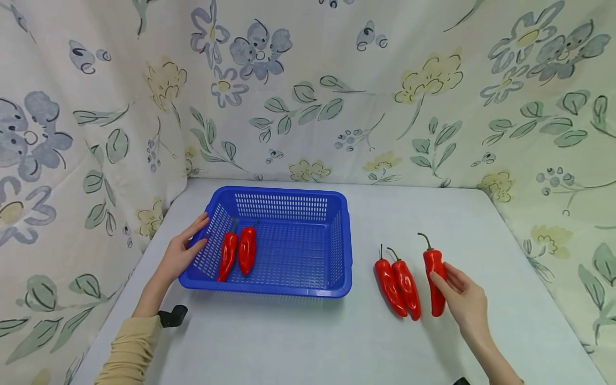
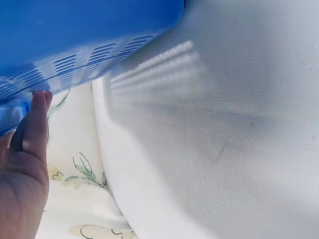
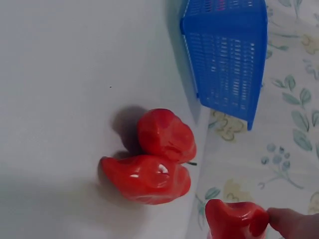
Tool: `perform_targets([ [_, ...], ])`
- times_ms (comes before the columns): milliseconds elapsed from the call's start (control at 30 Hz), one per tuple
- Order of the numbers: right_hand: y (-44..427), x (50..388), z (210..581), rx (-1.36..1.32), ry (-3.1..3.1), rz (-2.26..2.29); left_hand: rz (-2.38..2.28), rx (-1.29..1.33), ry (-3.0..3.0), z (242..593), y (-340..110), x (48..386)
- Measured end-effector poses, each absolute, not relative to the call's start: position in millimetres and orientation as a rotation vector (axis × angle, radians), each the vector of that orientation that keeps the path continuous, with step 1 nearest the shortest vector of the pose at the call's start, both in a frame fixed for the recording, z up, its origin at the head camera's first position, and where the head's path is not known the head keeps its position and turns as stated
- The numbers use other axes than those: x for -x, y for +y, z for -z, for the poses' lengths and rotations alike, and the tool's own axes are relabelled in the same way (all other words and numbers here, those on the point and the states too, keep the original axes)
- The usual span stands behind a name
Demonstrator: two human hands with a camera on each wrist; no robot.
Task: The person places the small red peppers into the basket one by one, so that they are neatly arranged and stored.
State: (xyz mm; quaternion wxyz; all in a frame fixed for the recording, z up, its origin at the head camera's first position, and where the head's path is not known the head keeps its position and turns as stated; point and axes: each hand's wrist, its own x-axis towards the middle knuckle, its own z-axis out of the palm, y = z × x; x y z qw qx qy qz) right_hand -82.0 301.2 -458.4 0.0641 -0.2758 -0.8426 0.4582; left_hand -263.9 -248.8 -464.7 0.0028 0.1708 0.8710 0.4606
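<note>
My right hand (image 1: 466, 300) pinches a red chili pepper (image 1: 434, 278) between thumb and fingers, its green stem pointing up and away. To the left of it, two more red peppers (image 1: 391, 289) lie side by side on the white table; the right wrist view shows this pair (image 3: 149, 179) close up. On the far left, my left hand (image 1: 179, 255) rests its extended fingers against the left side of a blue plastic basket (image 1: 284, 291). Inside the basket, near that side, are two red peppers (image 1: 247, 250). In the left wrist view the fingertips (image 2: 41, 99) touch the slotted wall.
The white table (image 1: 269, 342) carries the basket at its back left and the loose peppers on the right. A flowered curtain (image 1: 308, 107) hangs behind the table and along both sides. A black strap piece (image 1: 173, 316) sits at the left wrist.
</note>
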Motion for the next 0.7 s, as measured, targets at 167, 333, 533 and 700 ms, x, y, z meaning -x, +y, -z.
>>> perform_targets([
  [167,289.7,79.5,435.2,0.846,-2.562,-1.386,-1.439,-0.529,2.733,465.5,-249.9,263.5],
  [333,286.9,79.9,427.0,0.841,-2.530,-1.400,-1.454,-0.535,2.720,452.9,-244.3,257.0],
  [533,282.9,79.9,419.6,0.856,-2.496,-1.419,-1.466,-0.529,2.712,454.5,-245.0,258.3],
  [700,280.8,80.0,415.3,0.849,-2.482,-1.412,-1.459,-0.520,2.718,465.5,-250.7,263.4],
])
